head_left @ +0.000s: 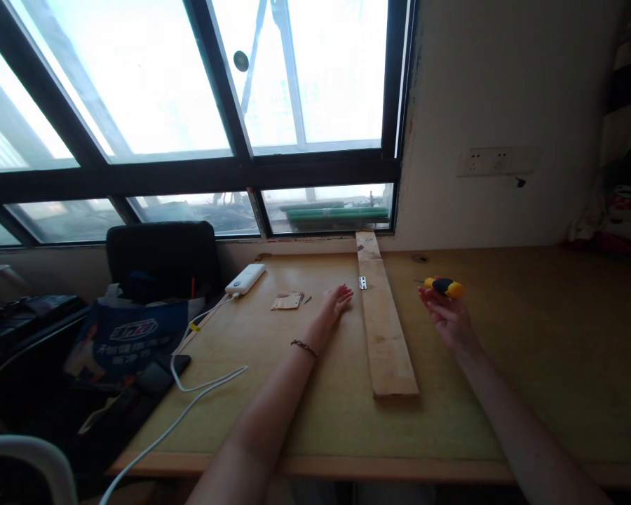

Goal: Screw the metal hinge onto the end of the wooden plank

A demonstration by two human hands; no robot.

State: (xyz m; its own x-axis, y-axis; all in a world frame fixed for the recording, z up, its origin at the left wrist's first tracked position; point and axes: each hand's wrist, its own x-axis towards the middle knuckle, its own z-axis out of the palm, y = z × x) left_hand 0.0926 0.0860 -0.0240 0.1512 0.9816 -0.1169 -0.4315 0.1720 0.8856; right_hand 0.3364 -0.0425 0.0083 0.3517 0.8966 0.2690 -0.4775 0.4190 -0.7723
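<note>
While the left hand (336, 301) is lying flat and fully spread on the worktop (531, 365), holding nothing, it is resting just beside the wooden plank (386, 330), probably to steady it. The plank is running from the far edge towards the near edge, with a small metal hinge (362, 283) sitting at its far end. The right hand (449, 319) is hovering palm-up and half open, fingertips meeting a yellow-and-black screwdriver (444, 286); whether it is gripping it, I cannot tell. A blue bag (129, 337) off the left edge is showing white lettering, too blurred to read.
</note>
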